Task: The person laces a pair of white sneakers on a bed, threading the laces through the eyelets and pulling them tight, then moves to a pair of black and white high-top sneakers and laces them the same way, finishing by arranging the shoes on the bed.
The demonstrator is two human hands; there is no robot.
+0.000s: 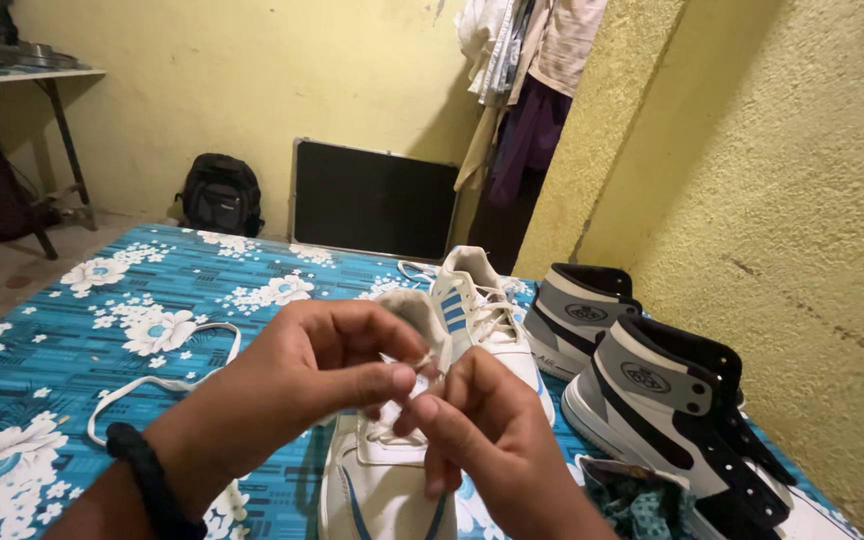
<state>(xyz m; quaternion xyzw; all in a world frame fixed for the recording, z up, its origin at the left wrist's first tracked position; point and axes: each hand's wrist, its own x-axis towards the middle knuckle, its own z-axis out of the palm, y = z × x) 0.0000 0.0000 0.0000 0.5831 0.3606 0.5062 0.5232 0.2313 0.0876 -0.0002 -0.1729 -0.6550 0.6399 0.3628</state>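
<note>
On a blue floral bedsheet (72, 330), a loose white lace (157, 380) lies left of the white sneaker (382, 480) with blue stripes. The left hand (322, 375), a black band on its wrist, pinches a lace end (420, 382) above that sneaker between thumb and forefinger; the right hand (482, 430) meets it, fingertips closed on the same lace end. Behind the sneaker sits its partner (477, 315). To the right stand two grey, black and white high-tops (652, 390).

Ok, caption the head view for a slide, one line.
Both hands, left hand and right hand, pinch a white lace over a white blue-striped sneaker on a floral bedsheet.
</note>
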